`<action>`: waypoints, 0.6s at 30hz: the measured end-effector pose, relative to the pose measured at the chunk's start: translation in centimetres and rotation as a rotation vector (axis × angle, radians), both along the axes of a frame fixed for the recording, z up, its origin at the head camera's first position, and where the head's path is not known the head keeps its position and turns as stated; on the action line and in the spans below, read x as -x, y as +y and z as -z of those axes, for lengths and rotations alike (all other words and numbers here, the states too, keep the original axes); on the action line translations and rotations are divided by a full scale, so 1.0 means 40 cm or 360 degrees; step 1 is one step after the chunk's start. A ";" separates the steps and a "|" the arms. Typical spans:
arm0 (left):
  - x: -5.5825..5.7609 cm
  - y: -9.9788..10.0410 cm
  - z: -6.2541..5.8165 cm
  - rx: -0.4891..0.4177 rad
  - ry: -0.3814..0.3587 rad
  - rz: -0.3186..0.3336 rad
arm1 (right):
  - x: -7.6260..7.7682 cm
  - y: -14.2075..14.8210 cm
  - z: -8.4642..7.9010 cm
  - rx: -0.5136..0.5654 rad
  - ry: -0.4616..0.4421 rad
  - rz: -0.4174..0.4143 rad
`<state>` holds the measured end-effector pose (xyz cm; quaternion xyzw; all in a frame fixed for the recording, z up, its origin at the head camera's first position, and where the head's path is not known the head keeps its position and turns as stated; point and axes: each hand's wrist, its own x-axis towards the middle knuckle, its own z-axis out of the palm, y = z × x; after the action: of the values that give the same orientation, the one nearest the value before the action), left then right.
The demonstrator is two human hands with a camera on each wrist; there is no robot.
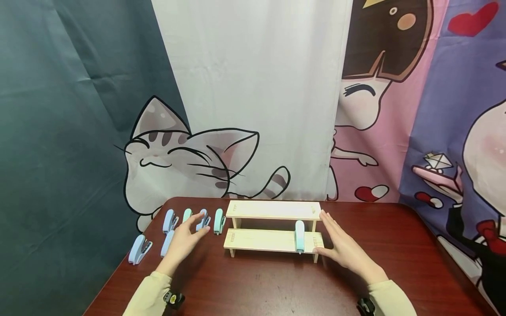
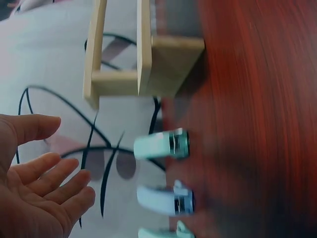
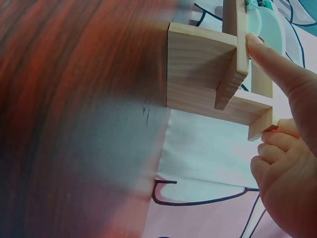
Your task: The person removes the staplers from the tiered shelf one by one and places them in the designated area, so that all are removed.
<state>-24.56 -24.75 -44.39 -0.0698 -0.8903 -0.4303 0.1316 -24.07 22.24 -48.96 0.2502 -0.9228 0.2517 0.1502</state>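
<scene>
My left hand (image 1: 183,243) hovers over the staplers on the left of the table, thumb and fingers apart, nothing in it. Just beyond its fingertips in the head view is a blue stapler (image 1: 203,218), with a mint stapler (image 1: 219,220) to its right. Another mint stapler (image 1: 187,215) is partly covered by the hand, as is a blue one (image 1: 167,242). My right hand (image 1: 349,250) touches the right end of a two-step wooden shelf (image 1: 261,240), thumb at the lower step and fingertips at the upper one. A mint stapler (image 1: 300,237) stands on the lower step.
Two more blue staplers stand farther left, one at the back (image 1: 169,220) and one nearer the front (image 1: 139,250). The dark red wooden table (image 1: 272,285) ends at the back against a printed curtain (image 1: 261,87).
</scene>
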 end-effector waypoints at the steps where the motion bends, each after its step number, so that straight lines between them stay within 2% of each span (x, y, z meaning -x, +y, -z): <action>1: 0.001 0.012 0.002 -0.0004 -0.0003 0.0015 | 0.000 0.000 0.000 -0.0001 -0.0007 0.0001; 8: 0.004 0.088 0.008 -0.0064 0.0014 0.0151 | -0.003 -0.003 -0.004 0.0009 -0.0042 -0.0009; 12: 0.006 0.118 0.010 -0.0087 0.0035 0.0209 | -0.003 -0.002 -0.008 0.0001 -0.0078 0.0006; 18: 0.007 0.159 0.013 -0.0134 0.0004 0.0293 | -0.003 0.001 -0.013 -0.0026 -0.0102 0.0042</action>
<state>-24.85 -18.39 -44.93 -0.1463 -0.8611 -0.4775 0.0954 -23.95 22.29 -48.44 0.2310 -0.9323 0.2501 0.1217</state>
